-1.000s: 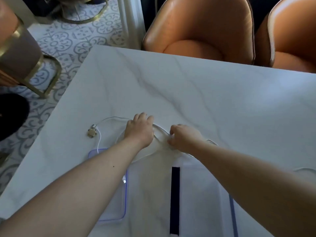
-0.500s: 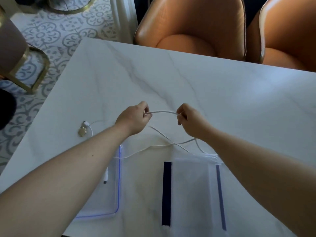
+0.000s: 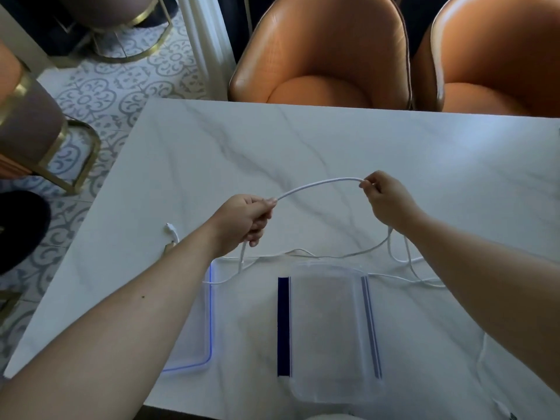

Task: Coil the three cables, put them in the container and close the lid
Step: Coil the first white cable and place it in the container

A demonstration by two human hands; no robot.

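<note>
A white cable [image 3: 318,181] arcs in the air between my two hands above the marble table [image 3: 303,140]. My left hand [image 3: 245,218] is shut on one part of it, and my right hand [image 3: 383,197] pinches it further right. Its slack hangs down from both hands onto the table. More white cable [image 3: 403,278] lies tangled under my right forearm, and a plug end [image 3: 171,230] rests left of my left arm. The clear container [image 3: 330,389] with dark blue clips sits near the front edge. Its blue-rimmed lid [image 3: 209,328] lies to the left, partly under my left forearm.
Two orange leather chairs [image 3: 321,56] stand against the table's far edge. A stool with a gold frame [image 3: 60,140] stands on the patterned floor at the left. The table's left edge runs diagonally beside my left arm.
Both hands have lifted the cable off the table and moved apart, so the span between them has grown into a wide arc. The right hand moved right and away.
</note>
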